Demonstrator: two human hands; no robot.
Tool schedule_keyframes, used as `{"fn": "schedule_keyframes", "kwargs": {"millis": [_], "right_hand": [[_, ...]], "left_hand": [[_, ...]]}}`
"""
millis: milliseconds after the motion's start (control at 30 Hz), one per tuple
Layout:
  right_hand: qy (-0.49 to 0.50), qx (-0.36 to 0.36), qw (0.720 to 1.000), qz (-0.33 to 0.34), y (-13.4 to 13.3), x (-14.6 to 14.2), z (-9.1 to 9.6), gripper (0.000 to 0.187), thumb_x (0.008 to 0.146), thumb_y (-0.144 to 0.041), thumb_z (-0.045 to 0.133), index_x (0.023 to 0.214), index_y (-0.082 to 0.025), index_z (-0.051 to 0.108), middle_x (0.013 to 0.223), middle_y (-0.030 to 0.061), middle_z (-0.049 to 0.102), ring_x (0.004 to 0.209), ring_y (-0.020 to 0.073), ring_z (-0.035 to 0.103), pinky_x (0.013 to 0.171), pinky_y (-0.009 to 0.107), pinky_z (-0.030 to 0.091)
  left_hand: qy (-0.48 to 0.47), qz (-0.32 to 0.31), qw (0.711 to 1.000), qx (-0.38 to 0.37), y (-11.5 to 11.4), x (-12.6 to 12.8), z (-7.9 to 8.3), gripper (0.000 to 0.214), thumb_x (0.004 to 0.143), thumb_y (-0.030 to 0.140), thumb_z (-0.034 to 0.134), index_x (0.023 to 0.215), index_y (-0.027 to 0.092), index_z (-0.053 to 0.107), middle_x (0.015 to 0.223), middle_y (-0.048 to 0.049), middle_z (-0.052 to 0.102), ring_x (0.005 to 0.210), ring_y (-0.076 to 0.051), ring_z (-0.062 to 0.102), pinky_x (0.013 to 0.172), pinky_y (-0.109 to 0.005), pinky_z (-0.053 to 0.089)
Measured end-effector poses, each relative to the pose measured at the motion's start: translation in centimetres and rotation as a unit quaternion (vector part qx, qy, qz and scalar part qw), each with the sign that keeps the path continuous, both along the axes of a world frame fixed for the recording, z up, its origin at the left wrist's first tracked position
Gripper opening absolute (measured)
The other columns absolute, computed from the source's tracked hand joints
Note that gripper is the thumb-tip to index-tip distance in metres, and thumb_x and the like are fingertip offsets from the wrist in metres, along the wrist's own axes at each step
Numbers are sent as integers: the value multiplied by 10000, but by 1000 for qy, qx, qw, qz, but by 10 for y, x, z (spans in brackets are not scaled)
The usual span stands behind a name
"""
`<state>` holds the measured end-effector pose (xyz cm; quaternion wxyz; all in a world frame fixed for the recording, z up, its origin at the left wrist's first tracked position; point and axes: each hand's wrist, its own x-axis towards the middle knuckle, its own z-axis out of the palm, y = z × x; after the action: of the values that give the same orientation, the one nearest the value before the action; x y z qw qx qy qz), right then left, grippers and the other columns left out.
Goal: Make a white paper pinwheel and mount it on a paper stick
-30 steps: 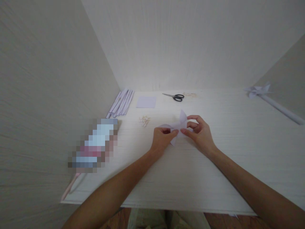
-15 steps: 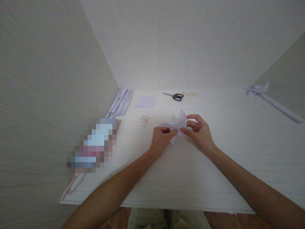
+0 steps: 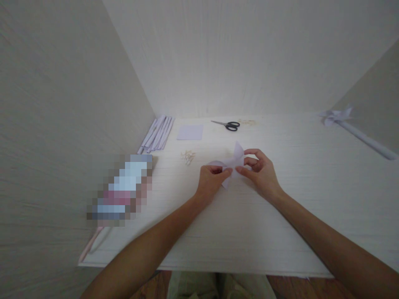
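Paper (image 3: 234, 162), pale lilac, folded into curled pointed flaps, pinwheel-like.

White table (image 3: 280, 232), scissors (image 3: 229, 125), paper square (image 3: 190, 132)

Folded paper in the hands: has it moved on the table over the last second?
No. The folded paper keeps its place relative to the scissors and the wooden sticks. Everything in the view drifts slightly together, so it was the camera that moved.
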<state>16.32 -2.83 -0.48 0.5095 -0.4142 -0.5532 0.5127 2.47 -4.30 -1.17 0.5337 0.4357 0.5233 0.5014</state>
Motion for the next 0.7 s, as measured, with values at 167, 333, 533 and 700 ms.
{"fn": "schedule_keyframes", "kwargs": {"millis": [167, 333, 533, 700], "right_hand": [[1, -1, 1000, 0, 0, 0, -1, 417, 567, -244, 690, 911, -229, 456, 630, -56, 595, 512, 97, 538, 485, 216, 419], [6, 3, 1000, 2, 1, 0, -2, 414, 574, -222, 687, 917, -227, 455, 627, -61, 591, 510, 95, 533, 495, 220, 419], [-2, -6, 1000, -1, 0, -1, -1, 423, 565, -232, 692, 915, -230, 456, 633, -58, 592, 494, 93, 532, 478, 216, 418], [-27, 7, 999, -19, -2, -1, 2, 437, 561, -269, 701, 926, -237, 462, 655, -50, 594, 483, 98, 525, 452, 214, 401]], "left_hand": [[-7, -4, 1000, -3, 1, -1, -2, 161, 565, 283, 640, 548, 122, 647, 507, 7, 566, 457, -79, 465, 465, -214, 339], [-9, 4, 1000, 1, 1, 0, -2, 161, 559, 280, 640, 540, 120, 641, 500, 7, 558, 454, -82, 464, 465, -219, 344], [-12, 6, 1000, 2, 0, 0, 0, 157, 557, 273, 636, 537, 117, 636, 494, 7, 556, 454, -85, 462, 467, -223, 351], [-59, 11, 998, -7, 2, 0, -1, 128, 541, 253, 646, 539, 126, 636, 515, 9, 577, 461, -84, 471, 469, -218, 351]]}}
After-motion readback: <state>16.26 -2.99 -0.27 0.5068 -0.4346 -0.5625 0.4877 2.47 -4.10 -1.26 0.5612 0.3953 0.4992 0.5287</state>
